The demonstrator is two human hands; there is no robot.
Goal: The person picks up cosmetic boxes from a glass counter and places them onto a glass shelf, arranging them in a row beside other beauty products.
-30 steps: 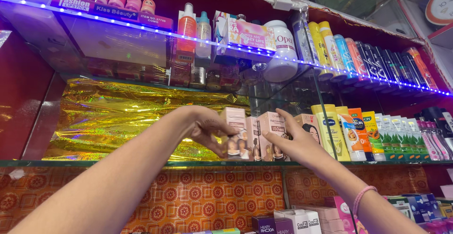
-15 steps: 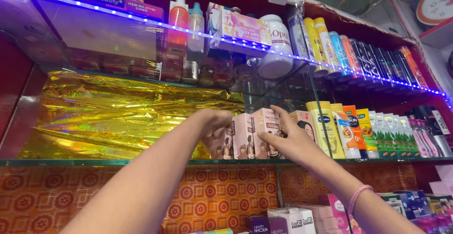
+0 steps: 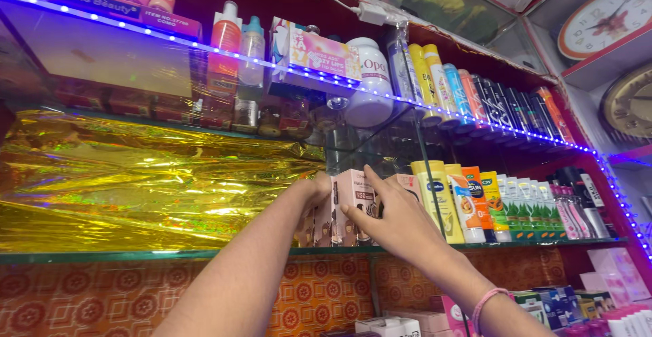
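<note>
Two hands, left hand (image 3: 314,191) and right hand (image 3: 390,215), closed around pink cartons (image 3: 353,204) on glass shelf (image 3: 170,254); probably light, crushable card, best gripped by the flat sides.

**Bare arms, one pink wristband**

Both forearms are bare, with no sleeves anywhere in the head view. The left hand (image 3: 318,189) carries no ring, watch or band on the part that shows. The right hand (image 3: 394,218) is likewise free of rings, with short, plain, unpainted fingernails. On the right wrist sits a thin pink bracelet (image 3: 486,301), a narrow smooth loop worn snug around the arm. No gloves cover either hand.
</note>
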